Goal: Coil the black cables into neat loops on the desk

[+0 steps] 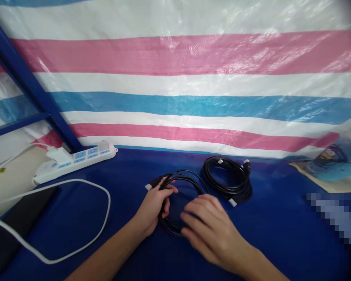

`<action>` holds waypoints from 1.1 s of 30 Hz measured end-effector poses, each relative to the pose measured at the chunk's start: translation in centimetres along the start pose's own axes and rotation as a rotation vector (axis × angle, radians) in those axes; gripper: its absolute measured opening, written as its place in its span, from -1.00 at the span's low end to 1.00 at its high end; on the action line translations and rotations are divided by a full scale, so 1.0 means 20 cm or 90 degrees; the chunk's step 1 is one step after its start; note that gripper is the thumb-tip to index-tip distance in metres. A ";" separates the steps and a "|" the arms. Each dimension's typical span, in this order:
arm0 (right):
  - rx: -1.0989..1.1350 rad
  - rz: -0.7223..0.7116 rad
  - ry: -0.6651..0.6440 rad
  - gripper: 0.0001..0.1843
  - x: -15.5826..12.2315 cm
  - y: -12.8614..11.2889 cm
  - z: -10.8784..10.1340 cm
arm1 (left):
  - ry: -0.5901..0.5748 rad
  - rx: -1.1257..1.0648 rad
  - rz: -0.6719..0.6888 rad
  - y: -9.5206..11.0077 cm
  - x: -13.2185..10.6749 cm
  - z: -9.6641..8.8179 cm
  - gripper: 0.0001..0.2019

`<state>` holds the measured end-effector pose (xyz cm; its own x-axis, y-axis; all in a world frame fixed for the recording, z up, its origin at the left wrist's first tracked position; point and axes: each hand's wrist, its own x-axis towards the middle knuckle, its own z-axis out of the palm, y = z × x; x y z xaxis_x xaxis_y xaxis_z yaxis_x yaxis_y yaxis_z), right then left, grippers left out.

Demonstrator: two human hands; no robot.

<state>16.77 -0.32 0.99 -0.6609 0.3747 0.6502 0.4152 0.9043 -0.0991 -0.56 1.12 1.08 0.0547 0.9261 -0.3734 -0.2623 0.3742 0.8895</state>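
A loosely coiled black cable [186, 177] is held over the blue table, and one of its plugs, tipped with a white cap [148, 187], sticks out on the left. My left hand [155, 203] is closed around the coil's left side, thumb across the strands. At the coil's right side is my right hand [209, 228], its fingers curved and smeared by motion. Whether they grip the cable is hidden. Behind it lies a second black cable [226, 189], wound into a neat ring, with white-capped plugs.
A white power strip [84, 158] with a white adapter [59, 155] plugged in stands at the back left. A white cord [109, 203] loops over the table [119, 253] near a dark flat object [20, 228]. Striped sheeting [175, 86] hangs behind; a printed bag [336, 164] is at right.
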 end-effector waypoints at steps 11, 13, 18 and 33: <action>0.120 0.419 -0.058 -0.74 -0.05 0.15 -0.01 | 0.028 0.228 0.173 -0.02 0.00 0.00 -0.65; 0.188 0.440 -0.082 -0.75 -0.04 0.13 -0.02 | 0.061 0.257 0.264 -0.02 0.01 -0.01 -0.59; 0.271 0.539 -0.161 -0.68 0.00 0.11 -0.03 | 0.144 0.329 0.420 -0.05 0.02 -0.03 -0.49; 0.651 0.705 -0.031 -0.68 0.02 0.14 -0.06 | 0.097 0.405 0.436 -0.01 0.04 -0.07 -0.48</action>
<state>18.43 2.12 1.83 -0.3428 0.9310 -0.1253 0.1158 -0.0905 -0.9891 -1.78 1.67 0.17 -0.0550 0.9548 0.2922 0.3857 -0.2496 0.8882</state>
